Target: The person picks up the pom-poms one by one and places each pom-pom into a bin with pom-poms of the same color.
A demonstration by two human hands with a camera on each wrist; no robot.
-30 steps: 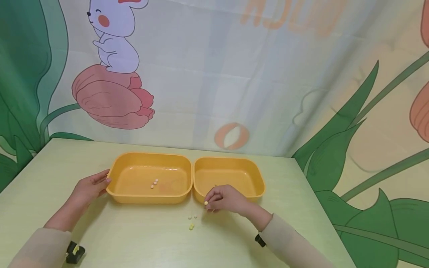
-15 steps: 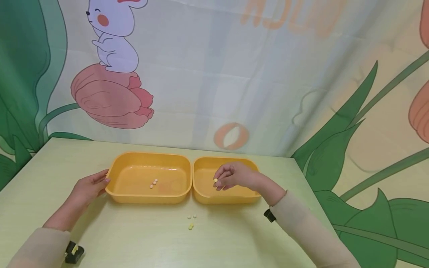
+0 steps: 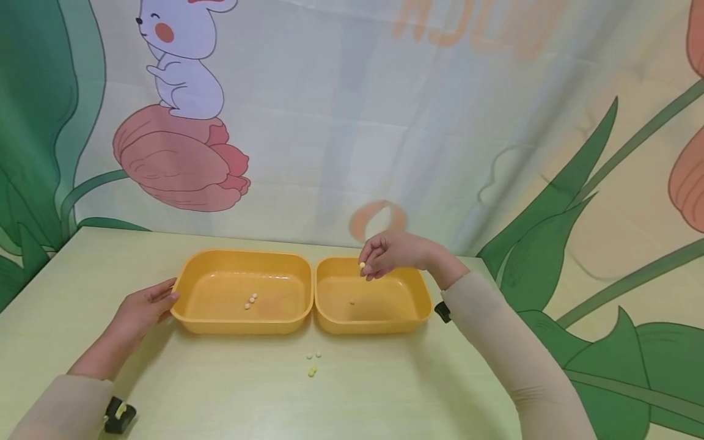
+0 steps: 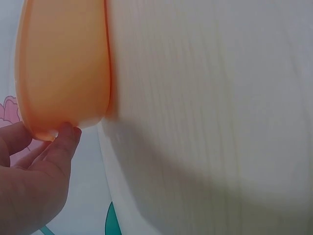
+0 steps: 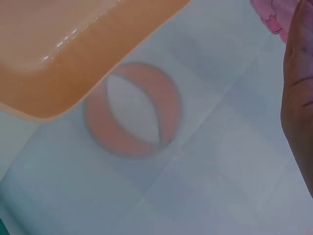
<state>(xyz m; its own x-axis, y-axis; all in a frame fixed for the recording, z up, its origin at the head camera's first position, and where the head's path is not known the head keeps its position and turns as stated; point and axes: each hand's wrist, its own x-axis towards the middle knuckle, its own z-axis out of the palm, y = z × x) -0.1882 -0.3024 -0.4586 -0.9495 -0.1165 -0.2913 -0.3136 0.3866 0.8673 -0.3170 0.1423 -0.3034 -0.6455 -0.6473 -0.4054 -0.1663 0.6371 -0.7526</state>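
yellow-orange left tray: left hand grips its left end at the rim. a tug there could shift it and knock the right tray, since the 2 sit edge to edge. 3 pinkish beads lie in the left tray, roughly in a line; a jolt would probably roll them apart.

on the table, in front of where the trays meet: 2 pale beads side by side, plus a small yellow clump just nearer the person, count unclear. all loose, so a sleeve brush could scatter them.

right tray holds 1 tiny bead, colour hard to tell. right hand pinches 1 yellow bead at the fingertips, apparently above that tray's far part; height can't be judged. main risk: released too near the back rim, it lands outside; dropped from high, it could bounce out. tiny contact area, so an early slip is possible too. right wrist view misses the fingertips.

writing: orange lettering on the backdrop, blurred and cut by the top edge, can't read it. no brand or label visible on the trays.
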